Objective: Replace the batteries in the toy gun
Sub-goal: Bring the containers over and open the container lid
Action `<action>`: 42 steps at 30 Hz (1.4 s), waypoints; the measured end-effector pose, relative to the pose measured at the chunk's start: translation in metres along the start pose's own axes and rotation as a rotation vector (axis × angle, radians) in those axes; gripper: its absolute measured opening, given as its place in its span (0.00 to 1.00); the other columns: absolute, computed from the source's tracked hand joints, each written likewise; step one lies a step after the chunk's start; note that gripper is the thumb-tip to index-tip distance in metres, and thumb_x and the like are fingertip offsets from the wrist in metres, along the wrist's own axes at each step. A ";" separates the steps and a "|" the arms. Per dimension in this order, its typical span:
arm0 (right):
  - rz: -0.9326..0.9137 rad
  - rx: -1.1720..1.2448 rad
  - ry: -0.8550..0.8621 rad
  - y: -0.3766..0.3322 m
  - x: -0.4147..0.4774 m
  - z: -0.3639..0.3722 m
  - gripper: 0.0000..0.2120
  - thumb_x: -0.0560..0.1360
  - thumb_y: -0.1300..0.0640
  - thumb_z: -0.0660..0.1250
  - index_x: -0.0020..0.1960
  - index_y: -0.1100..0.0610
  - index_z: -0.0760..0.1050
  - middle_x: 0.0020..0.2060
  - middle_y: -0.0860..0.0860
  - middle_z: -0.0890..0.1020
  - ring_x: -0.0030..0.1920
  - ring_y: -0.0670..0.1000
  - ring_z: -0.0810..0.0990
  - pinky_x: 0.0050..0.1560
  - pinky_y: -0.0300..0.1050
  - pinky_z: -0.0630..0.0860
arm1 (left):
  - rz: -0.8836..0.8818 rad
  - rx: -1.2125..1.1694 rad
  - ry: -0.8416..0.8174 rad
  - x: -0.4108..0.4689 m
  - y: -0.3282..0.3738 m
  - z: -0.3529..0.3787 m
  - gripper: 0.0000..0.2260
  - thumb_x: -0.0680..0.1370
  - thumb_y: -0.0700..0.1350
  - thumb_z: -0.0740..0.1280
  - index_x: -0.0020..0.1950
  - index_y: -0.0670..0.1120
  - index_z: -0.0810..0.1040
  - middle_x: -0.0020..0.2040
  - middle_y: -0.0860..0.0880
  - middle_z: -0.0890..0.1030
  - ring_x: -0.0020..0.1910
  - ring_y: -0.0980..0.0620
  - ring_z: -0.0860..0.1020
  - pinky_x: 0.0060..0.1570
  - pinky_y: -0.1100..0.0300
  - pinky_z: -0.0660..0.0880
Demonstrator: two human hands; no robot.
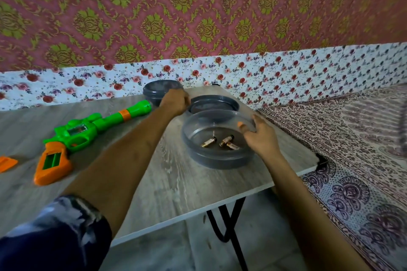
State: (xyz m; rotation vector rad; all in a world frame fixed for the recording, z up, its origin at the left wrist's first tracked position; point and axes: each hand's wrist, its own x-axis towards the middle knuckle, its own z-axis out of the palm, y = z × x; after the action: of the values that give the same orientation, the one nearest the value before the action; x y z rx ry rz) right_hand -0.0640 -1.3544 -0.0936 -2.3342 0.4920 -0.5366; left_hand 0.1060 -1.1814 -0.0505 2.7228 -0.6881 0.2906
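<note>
Head view: the toy gun (88, 132), moulded in glossy green plastic with an orange grip and an orange barrel band, is lying flat on the left half of the grey wood-grain tabletop (176, 182). Its long axis is running diagonally, with the muzzle pointing toward the far edge and the grip toward the near left. The rectangular battery bay in the grip is facing up, uncovered. A flat orange cover (7, 163) is lying at the left edge, apart from the grip. Near the right edge, a round translucent grey bowl (198, 154) is holding three small cylindrical batteries (208, 142) lying on their sides. A round grey lid (213, 103) is lying just behind the bowl, and a lidded container (158, 89) is standing at the far edge. The left hand (175, 100) is reaching forward on a straight arm to the lid's left rim. Its fingers are bending downward out of sight, so their grip cannot be determined. The right hand (259, 138) is pinching the bowl's right rim, thumb inside and fingers together outside.
</note>
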 end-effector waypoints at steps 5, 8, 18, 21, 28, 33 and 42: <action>0.047 0.221 0.102 0.006 0.000 0.010 0.23 0.78 0.49 0.59 0.70 0.59 0.66 0.67 0.57 0.72 0.67 0.56 0.69 0.68 0.50 0.64 | 0.097 0.072 -0.193 0.015 -0.012 0.029 0.18 0.75 0.34 0.66 0.63 0.46 0.78 0.64 0.44 0.77 0.59 0.46 0.76 0.56 0.57 0.71; 0.069 0.292 0.143 0.009 0.004 0.015 0.21 0.78 0.50 0.60 0.68 0.58 0.68 0.65 0.56 0.74 0.66 0.55 0.71 0.66 0.48 0.65 | 0.129 0.099 -0.171 0.020 -0.011 0.038 0.13 0.77 0.39 0.65 0.62 0.46 0.78 0.61 0.44 0.79 0.57 0.45 0.77 0.57 0.54 0.73; 0.117 0.373 0.137 0.004 0.003 0.015 0.22 0.78 0.49 0.59 0.69 0.57 0.68 0.67 0.55 0.72 0.68 0.55 0.69 0.69 0.49 0.63 | 0.247 0.077 0.179 0.029 0.009 0.002 0.10 0.78 0.39 0.63 0.56 0.44 0.79 0.53 0.41 0.82 0.51 0.42 0.79 0.50 0.50 0.77; 0.137 0.433 0.103 0.002 -0.002 0.011 0.22 0.79 0.49 0.59 0.70 0.57 0.66 0.69 0.55 0.70 0.70 0.55 0.66 0.70 0.49 0.61 | 0.222 -0.117 0.299 0.014 0.016 -0.022 0.10 0.77 0.40 0.64 0.57 0.43 0.79 0.52 0.42 0.82 0.51 0.43 0.78 0.48 0.51 0.76; 0.206 0.664 0.069 -0.011 -0.033 0.012 0.22 0.78 0.50 0.60 0.70 0.54 0.66 0.70 0.53 0.69 0.70 0.54 0.66 0.72 0.52 0.62 | 0.020 -1.189 0.298 -0.067 0.033 -0.063 0.03 0.81 0.38 0.59 0.54 0.43 0.71 0.45 0.46 0.79 0.43 0.50 0.78 0.51 0.55 0.77; 0.219 0.681 0.027 -0.023 -0.057 0.010 0.23 0.79 0.45 0.55 0.70 0.55 0.66 0.69 0.57 0.69 0.69 0.58 0.67 0.70 0.56 0.63 | -0.326 -1.706 0.245 -0.105 0.011 -0.053 0.09 0.82 0.38 0.55 0.46 0.44 0.72 0.42 0.46 0.78 0.40 0.52 0.79 0.49 0.54 0.77; 0.243 0.644 0.073 -0.030 -0.059 0.004 0.21 0.79 0.44 0.54 0.63 0.57 0.73 0.65 0.59 0.72 0.66 0.58 0.70 0.63 0.51 0.66 | -0.567 -1.639 0.127 -0.140 -0.012 -0.025 0.09 0.82 0.37 0.56 0.51 0.42 0.75 0.38 0.47 0.80 0.37 0.53 0.79 0.40 0.59 0.79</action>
State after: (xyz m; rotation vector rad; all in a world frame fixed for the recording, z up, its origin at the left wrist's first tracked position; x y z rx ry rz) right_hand -0.1061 -1.3028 -0.0895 -1.6233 0.5331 -0.5638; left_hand -0.0118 -1.1032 -0.0682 1.1782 0.0370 -0.1996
